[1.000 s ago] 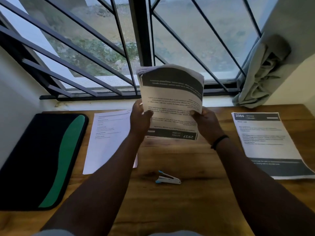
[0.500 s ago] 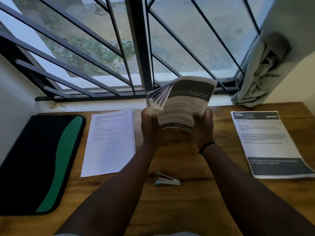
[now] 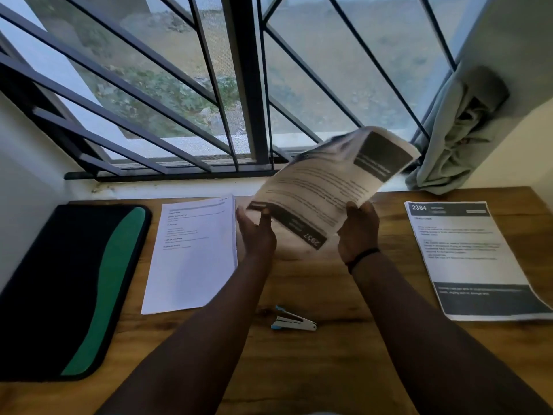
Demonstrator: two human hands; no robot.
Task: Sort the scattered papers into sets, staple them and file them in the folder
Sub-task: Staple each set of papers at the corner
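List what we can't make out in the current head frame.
- Held papers: motion-blurred; body text unreadable, sheet count unclear.
- Left hand: its fingers sit under the papers' corner, so whether it grips them is unclear; the right hand does hold them.
- Folder: closed, contents hidden.
- Stapler: too small to tell if loaded.
- Right sheet: small print illegible, corner cut off by the frame edge.

Bare wooden table (image 3: 344,369) lies open across the lower middle of the frame, broken only by the small stapler (image 3: 293,320). The folder (image 3: 68,289) blocks the left edge, white sheets (image 3: 191,259) lie beside it, and a printed page (image 3: 475,259) fills the right.
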